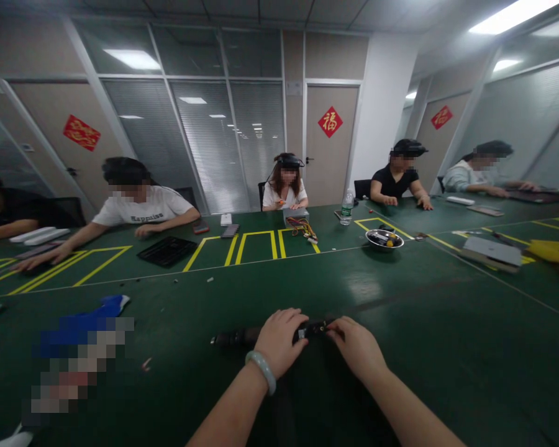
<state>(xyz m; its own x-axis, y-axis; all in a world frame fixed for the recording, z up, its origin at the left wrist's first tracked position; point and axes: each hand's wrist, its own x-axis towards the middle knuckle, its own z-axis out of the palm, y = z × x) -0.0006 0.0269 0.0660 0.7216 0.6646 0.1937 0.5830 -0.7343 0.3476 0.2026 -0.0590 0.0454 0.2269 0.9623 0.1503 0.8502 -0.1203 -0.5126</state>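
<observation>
Dark rod-shaped device point(235, 338) lies across the near middle of the table point(205, 391), under the person's two hands. The left hand point(282, 338) covers its middle, fingers close together and curled over it; a bangle point(261, 372) rings the wrist. The right hand point(356, 344) has thumb and forefinger pinching the device's right end; the detail there is too small to tell.

One metal bowl point(384, 249) stands on the far right, holding several dark pieces and something yellow; the mix is too small to count. Just left and farther back is one upright clear bottle point(347, 210) with a green label. One grey box point(297, 215) sits at far centre, with a bundle of coloured cables point(305, 228) beside it. One flat black tray-like panel point(168, 251) lies far left.

Five other people sit along the far side. A pale seam crosses the table beyond the hands, with green surface between; the bowl is well apart from the device. To the near left lies a partly blurred blue packet point(114, 304).
</observation>
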